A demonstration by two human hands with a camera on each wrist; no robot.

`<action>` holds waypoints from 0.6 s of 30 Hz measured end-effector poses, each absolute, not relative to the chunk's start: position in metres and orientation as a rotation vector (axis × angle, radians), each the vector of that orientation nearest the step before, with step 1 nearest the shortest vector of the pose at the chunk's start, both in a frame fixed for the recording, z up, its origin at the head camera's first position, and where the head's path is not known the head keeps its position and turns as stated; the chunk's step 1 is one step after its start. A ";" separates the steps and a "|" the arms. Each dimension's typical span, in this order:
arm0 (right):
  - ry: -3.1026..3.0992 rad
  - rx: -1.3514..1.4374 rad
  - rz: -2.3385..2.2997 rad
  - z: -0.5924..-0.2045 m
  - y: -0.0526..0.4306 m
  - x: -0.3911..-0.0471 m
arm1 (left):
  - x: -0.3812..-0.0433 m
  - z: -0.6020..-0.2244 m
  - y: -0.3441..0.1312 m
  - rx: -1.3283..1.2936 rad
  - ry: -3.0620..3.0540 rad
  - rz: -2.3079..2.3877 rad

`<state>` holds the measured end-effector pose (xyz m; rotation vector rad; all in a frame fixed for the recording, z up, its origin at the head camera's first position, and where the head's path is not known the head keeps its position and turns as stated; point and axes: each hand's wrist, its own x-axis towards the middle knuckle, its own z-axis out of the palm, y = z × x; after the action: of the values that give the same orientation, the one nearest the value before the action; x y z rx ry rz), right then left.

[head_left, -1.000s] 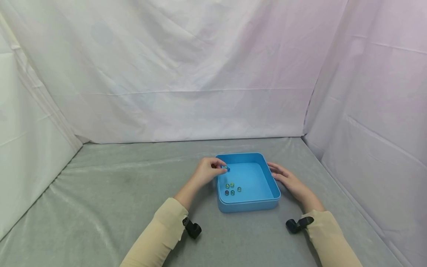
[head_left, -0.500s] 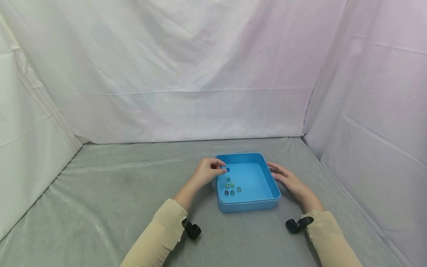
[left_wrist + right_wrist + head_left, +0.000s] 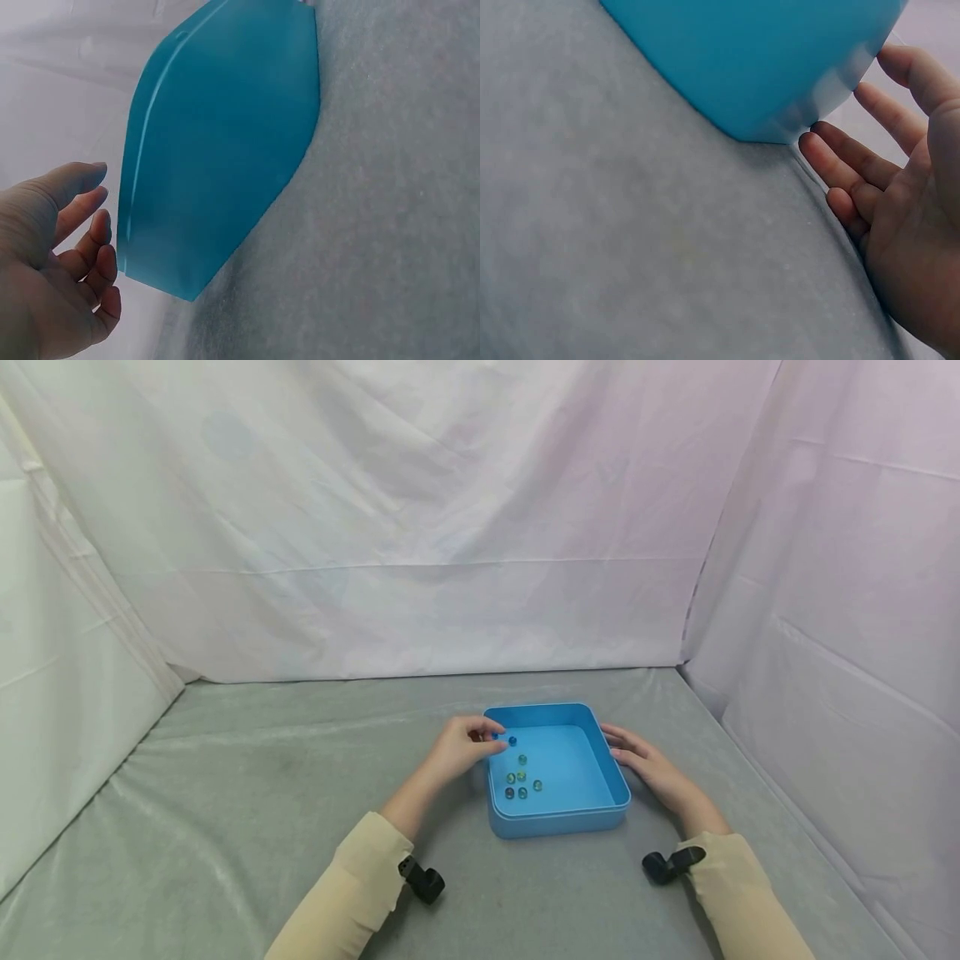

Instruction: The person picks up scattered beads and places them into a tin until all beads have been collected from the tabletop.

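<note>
A square blue box (image 3: 558, 810) holds several small glass marbles. Greenish marbles (image 3: 522, 776) and a dark one (image 3: 510, 793) are grouped toward its near left corner. Farther back, a single green marble (image 3: 522, 760) lies apart from them, and a dark blue marble (image 3: 512, 741) is right beside my left fingertips. My left hand (image 3: 467, 743) reaches over the box's left rim, thumb and index finger apart; in the left wrist view the fingers (image 3: 95, 234) are loosely bent with nothing between them. My right hand (image 3: 651, 768) rests its fingertips (image 3: 821, 150) against the box's right outer wall.
Grey cloth (image 3: 285, 777) covers the table around the box. White curtains (image 3: 405, 527) stand at the back and both sides. Each wrist carries a small black camera, on the left (image 3: 423, 881) and right (image 3: 673, 865).
A green marble at my left fingertips has come free and rolled toward the near group, then slightly right. My left hand has drawn back slightly left, its fingers parting. The right hand stays put.
</note>
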<state>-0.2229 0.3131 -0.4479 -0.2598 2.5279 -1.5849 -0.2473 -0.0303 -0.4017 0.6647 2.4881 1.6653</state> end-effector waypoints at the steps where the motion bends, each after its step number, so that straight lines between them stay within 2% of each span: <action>1: 2.526 -0.257 -1.586 -0.448 0.313 -0.223 | -0.246 -0.401 -0.031 0.663 2.488 1.666; 18: 2.525 -0.249 -1.589 -0.448 0.313 -0.223 | -0.231 -0.399 -0.040 0.682 2.522 1.621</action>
<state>-0.2228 0.3125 -0.4481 -0.2491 2.5248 -1.5890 -0.2310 -0.0405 -0.3993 0.6824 2.5220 1.6208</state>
